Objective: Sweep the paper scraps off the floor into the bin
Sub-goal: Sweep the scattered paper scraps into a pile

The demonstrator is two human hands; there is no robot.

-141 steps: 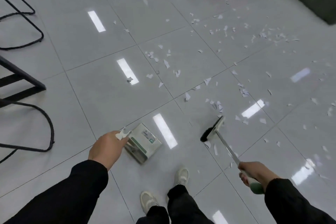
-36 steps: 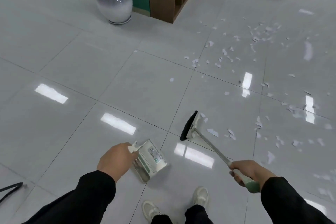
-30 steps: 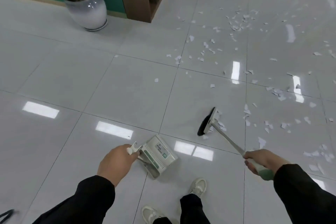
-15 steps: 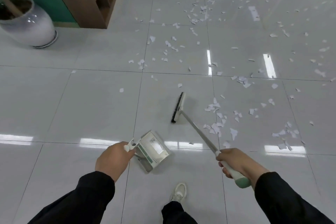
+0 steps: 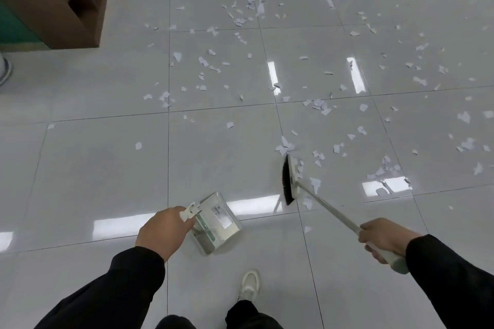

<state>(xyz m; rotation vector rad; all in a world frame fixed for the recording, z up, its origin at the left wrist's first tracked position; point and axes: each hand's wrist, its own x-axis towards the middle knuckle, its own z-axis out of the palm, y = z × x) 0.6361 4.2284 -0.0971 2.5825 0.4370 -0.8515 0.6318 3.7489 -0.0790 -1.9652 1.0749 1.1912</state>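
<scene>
While both hands are occupied, the readings are:
Left hand [image 5: 163, 232]: curled round the dustpan [image 5: 216, 223] handle.
Right hand [image 5: 385, 238]: gripping the broom [image 5: 290, 181] handle.
Broom head: on the floor [image 5: 88, 163], scraps [image 5: 287, 145] touching it.
Scraps: scattered across the tiles.

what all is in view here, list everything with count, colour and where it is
paper scraps: many, white, scattered over the floor, mostly centre and right
broom: one, black bristles, pale handle, head on the floor right of centre
dustpan: one, silvery with green trim, near centre bottom
shelf unit: one, brown, top left
floor: glossy pale grey tiles
shoe: one, white, bottom centre
left hand: grips the dustpan handle
right hand: grips the broom handle
</scene>
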